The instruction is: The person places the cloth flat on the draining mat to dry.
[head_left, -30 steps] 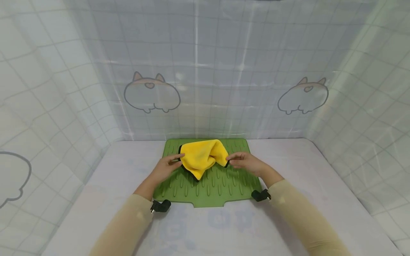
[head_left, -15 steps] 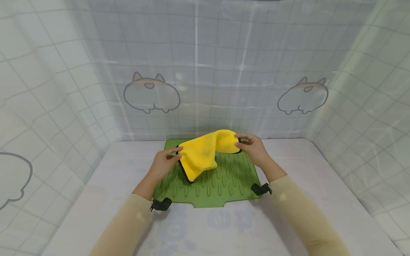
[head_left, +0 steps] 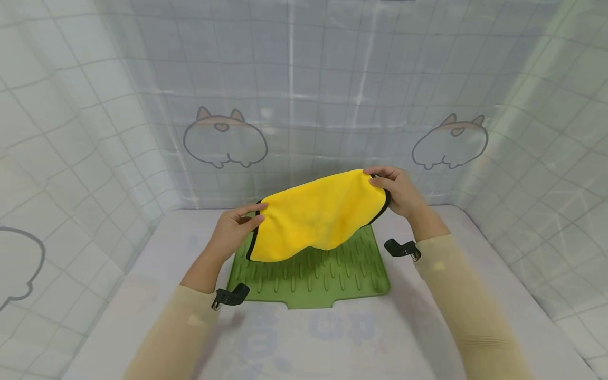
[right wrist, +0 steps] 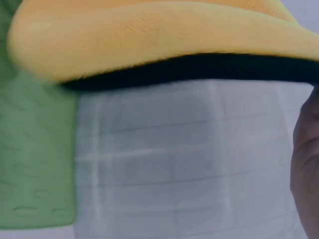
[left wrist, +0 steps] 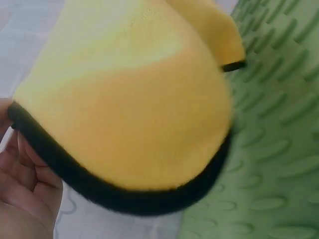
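A yellow cloth (head_left: pixel 315 214) with black edging hangs stretched between both hands above a green ridged mat (head_left: pixel 309 282). My left hand (head_left: pixel 228 232) pinches its left edge near the top corner. Higher up, my right hand (head_left: pixel 401 192) pinches the upper right corner, so the top edge slopes up to the right. In the left wrist view the cloth (left wrist: pixel 134 114) droops in a rounded fold, with part of the left hand (left wrist: pixel 27 194) at the left edge. The right wrist view shows the black-edged cloth (right wrist: pixel 164 40) leading to the right hand (right wrist: pixel 306 159).
The mat lies on a white table (head_left: pixel 328 343) with faint blue prints. White grid-patterned curtains (head_left: pixel 328 105) with cartoon animal drawings stand at the back and both sides. A small black device sits at each wrist.
The bunched cloth has been lifted off the mat and spread out. My right hand has moved up and to the right, taking hold of its corner; my left hand has risen slightly.
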The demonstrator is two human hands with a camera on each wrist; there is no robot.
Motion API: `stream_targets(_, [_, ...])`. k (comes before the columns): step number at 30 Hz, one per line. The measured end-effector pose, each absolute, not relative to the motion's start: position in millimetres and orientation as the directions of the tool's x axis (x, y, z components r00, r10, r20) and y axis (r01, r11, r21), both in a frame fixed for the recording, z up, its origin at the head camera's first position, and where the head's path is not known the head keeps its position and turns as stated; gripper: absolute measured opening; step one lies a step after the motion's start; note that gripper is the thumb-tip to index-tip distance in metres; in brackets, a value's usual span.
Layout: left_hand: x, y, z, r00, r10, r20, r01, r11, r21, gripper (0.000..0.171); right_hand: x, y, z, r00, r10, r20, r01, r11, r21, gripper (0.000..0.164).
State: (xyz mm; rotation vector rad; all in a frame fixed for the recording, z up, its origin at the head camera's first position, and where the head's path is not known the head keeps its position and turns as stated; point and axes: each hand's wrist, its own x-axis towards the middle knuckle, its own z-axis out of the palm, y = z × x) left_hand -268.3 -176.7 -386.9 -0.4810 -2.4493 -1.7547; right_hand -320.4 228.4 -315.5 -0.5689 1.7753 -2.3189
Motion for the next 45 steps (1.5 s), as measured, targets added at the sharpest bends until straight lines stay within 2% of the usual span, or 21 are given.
stream_targets(5, [-265, -178, -381, -0.940, 0.206, 0.272, 0.321, 0.256, 0.912, 0.039, -327, 228, -297, -0.905, -0.391, 0.169, -0.033, -0.331, -0.943, 0.020])
stream_targets(10, [-268, -182, -393, -0.950, 0.210, 0.232, 0.288, 0.298, 0.910, 0.039, -341, 220, -307, -0.934, -0.351, 0.065, 0.018, -0.227, -0.974, 0.018])
stream_targets(13, [-269, -184, -405, -0.957, 0.210, 0.199, 0.263, 0.341, 0.902, 0.039, -349, 213, -324, -0.953, -0.304, 0.019, 0.009, -0.089, -0.996, 0.025])
stream_targets(17, [-270, -186, -416, -0.965, 0.203, 0.163, 0.233, 0.396, 0.888, 0.037, -357, 202, -347, -0.968, -0.249, 0.027, -0.075, 0.184, -0.980, 0.031])
stream_targets(21, [-273, -188, -426, -0.973, 0.184, 0.138, 0.212, 0.487, 0.847, 0.036, -363, 192, -367, -0.962, -0.266, 0.067, -0.187, 0.456, -0.870, 0.035])
stream_targets(25, [-276, -190, -437, -0.981, 0.168, 0.095, 0.176, 0.580, 0.795, 0.038, -365, 186, -384, -0.938, -0.342, 0.057, -0.263, 0.597, -0.757, 0.042])
stream_targets(32, [-280, -193, -444, -0.973, 0.230, -0.015, 0.139, 0.638, 0.757, 0.049, -365, 188, -399, -0.925, -0.380, -0.004, -0.258, 0.637, -0.726, 0.056])
stream_targets(38, [-274, -201, -448, -0.957, 0.279, -0.083, 0.128, 0.660, 0.740, 0.056, -353, 200, -403, -0.934, -0.358, -0.018, -0.224, 0.624, -0.748, 0.049])
stream_targets(45, [-259, -208, -447, -0.938, 0.331, -0.106, 0.156, 0.674, 0.722, 0.059, -328, 216, -404, -0.913, -0.392, -0.112, -0.177, 0.630, -0.756, 0.049])
